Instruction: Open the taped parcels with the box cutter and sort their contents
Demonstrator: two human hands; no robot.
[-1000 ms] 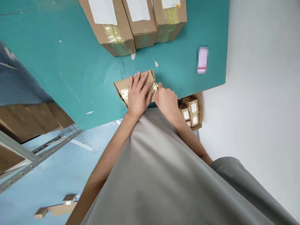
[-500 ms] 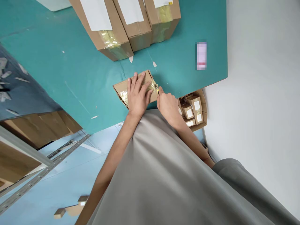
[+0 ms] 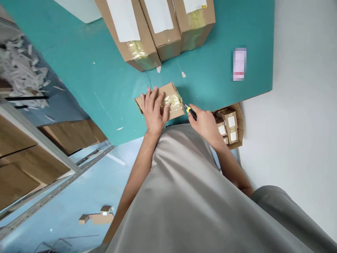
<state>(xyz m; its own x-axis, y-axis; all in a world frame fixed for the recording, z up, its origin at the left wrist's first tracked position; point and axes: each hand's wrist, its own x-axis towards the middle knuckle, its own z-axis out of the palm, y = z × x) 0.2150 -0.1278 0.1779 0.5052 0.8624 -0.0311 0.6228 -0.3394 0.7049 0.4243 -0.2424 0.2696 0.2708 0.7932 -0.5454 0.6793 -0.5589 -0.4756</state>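
Right hand [image 3: 205,122]: fingers curled around a slim black-and-yellow cutter [image 3: 193,113], its tip directed at the near end of a small brown cardboard box [image 3: 172,97]; whether the edge is touched cannot be told. The box is located just left of this grip, lying on a teal flat-topped table [image 3: 218,88], with shiny yellowish clear tape [image 3: 173,105] seen across its top. Left hand [image 3: 154,114]: fingers spread and laid over the box top, left of the tape. Just right of the cutter grip, below table level, small labelled boxes [image 3: 228,121] are held in an open brown carton [image 3: 240,128]. Farther off, beyond both hands, three larger brown cardboard boxes [image 3: 167,46] bearing white labels are set side by side.
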